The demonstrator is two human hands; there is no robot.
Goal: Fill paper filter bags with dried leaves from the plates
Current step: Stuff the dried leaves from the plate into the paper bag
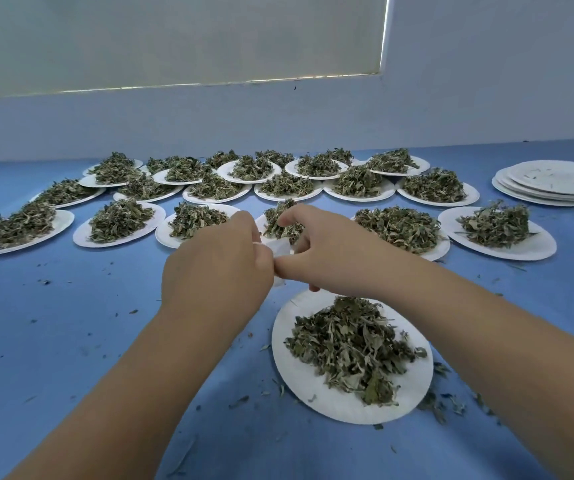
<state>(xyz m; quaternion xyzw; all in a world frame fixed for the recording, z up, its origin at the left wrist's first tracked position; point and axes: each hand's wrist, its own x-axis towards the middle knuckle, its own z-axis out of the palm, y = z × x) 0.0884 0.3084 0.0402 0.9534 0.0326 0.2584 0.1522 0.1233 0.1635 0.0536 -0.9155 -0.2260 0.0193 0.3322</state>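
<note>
A white paper plate (299, 393) with a heap of dried leaves (351, 344) lies on the blue table right in front of me. Above its far edge both my hands meet around a small white paper filter bag (281, 248), which they mostly hide. My left hand (216, 268) grips the bag from the left with curled fingers. From the right, my right hand (316, 247) pinches the bag's top; whether it also holds leaves I cannot tell. A second white bit of bag (278, 281) shows below the hands.
Several paper plates heaped with dried leaves, such as one (528, 247) at the right, fill the far half of the table in rows. A stack of bare plates (552, 188) stands at the far right. Loose leaf crumbs (452, 403) are scattered around the near plate.
</note>
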